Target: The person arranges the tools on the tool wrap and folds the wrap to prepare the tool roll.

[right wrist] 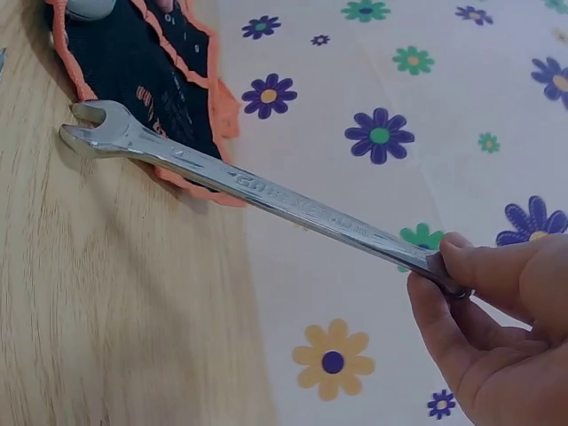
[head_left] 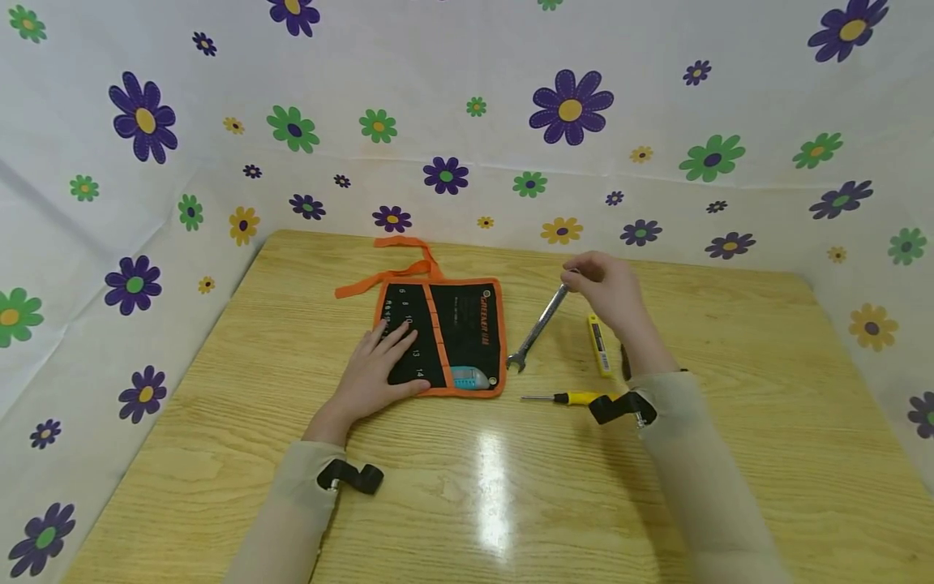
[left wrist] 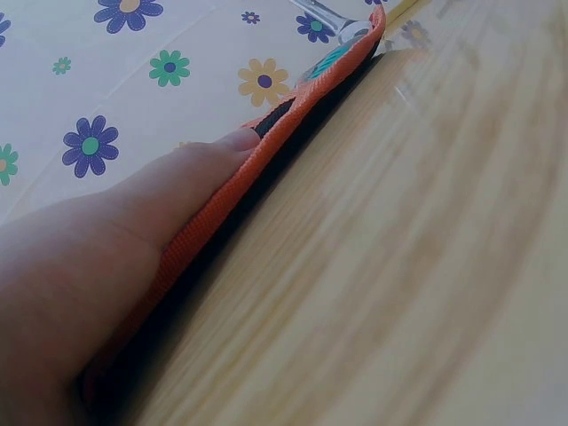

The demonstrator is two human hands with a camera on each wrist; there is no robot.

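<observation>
A black tool pouch [head_left: 467, 324] with orange edging and numbered slots lies flat on the wooden table. My left hand [head_left: 379, 365] rests on its left part with the fingers spread; in the left wrist view the thumb [left wrist: 204, 164] lies along the orange edge. Between thumb and fingers, my right hand [head_left: 609, 296] pinches one end of a silver combination wrench [right wrist: 266, 191]. The wrench slants down to the left, its open-ended jaw close to the pouch's right edge. A teal and grey tool [head_left: 470, 378] sits in the pouch's lower right corner.
Right of the pouch lies a screwdriver [head_left: 576, 398] with a yellow and black handle. A yellow box-like item [head_left: 599, 346] lies beyond it, below my right hand. Orange ties [head_left: 387, 276] trail from the pouch's far side. Flower-patterned cloth [head_left: 496, 130] stands behind the table [head_left: 409, 503].
</observation>
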